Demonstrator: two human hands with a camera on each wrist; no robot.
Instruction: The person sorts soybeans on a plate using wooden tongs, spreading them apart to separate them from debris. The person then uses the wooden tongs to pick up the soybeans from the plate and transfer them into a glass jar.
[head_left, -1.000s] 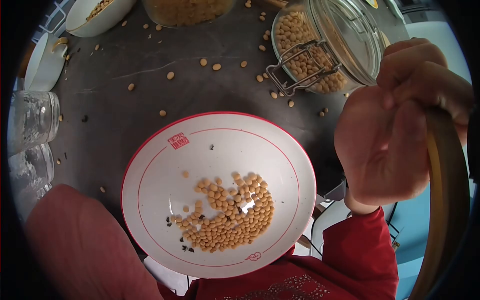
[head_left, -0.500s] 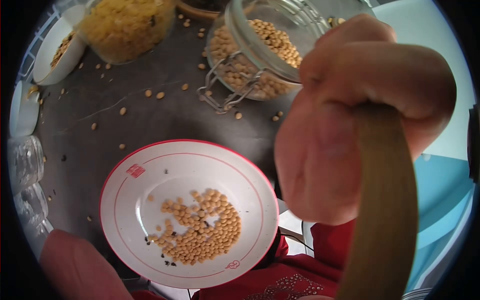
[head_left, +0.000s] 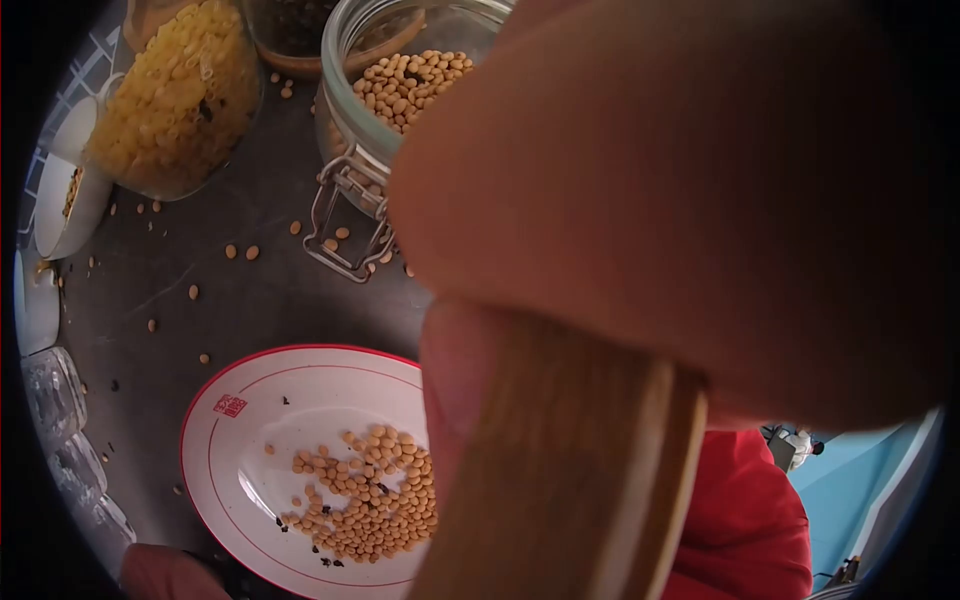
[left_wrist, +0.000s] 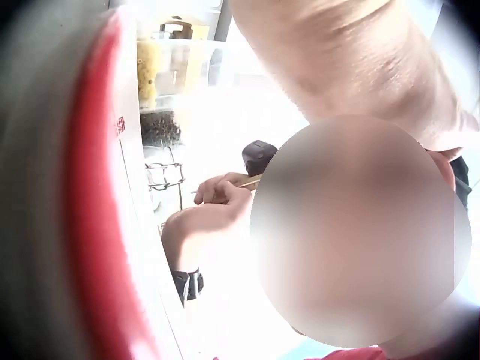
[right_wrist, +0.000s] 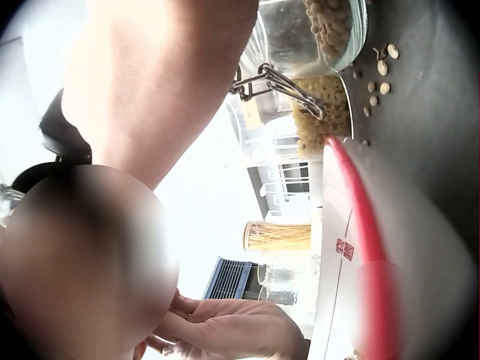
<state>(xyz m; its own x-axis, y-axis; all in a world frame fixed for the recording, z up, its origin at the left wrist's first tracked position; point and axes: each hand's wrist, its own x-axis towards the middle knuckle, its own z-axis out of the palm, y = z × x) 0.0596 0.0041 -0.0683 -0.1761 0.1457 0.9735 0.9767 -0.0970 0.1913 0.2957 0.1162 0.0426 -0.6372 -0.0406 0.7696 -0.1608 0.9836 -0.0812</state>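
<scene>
Close before the head camera, my right hand (head_left: 650,200) grips a flat strip of pale wood (head_left: 570,450), whose far end is out of frame. It hides part of the jar and plate. The left wrist view shows the same right hand (left_wrist: 221,199) around the thin wooden piece. My left hand (head_left: 170,575) shows only partly at the lower left; in the right wrist view the left hand (right_wrist: 232,326) is raised beside the blurred face, its fingertips hidden. Below lies a white, red-rimmed plate (head_left: 225,450) with soybeans (head_left: 370,500) and some dark bits.
An open clip-top glass jar (head_left: 345,100) of soybeans stands behind the plate. Left of it are a container of pasta (head_left: 180,100), a white bowl (head_left: 75,215) and drinking glasses (head_left: 55,390). Loose beans (head_left: 240,252) dot the dark table (head_left: 130,300).
The right hand with the wooden strip has come much nearer the head camera and further left. The left hand has sunk towards the bottom edge. Plate and jar shift left as the view turns.
</scene>
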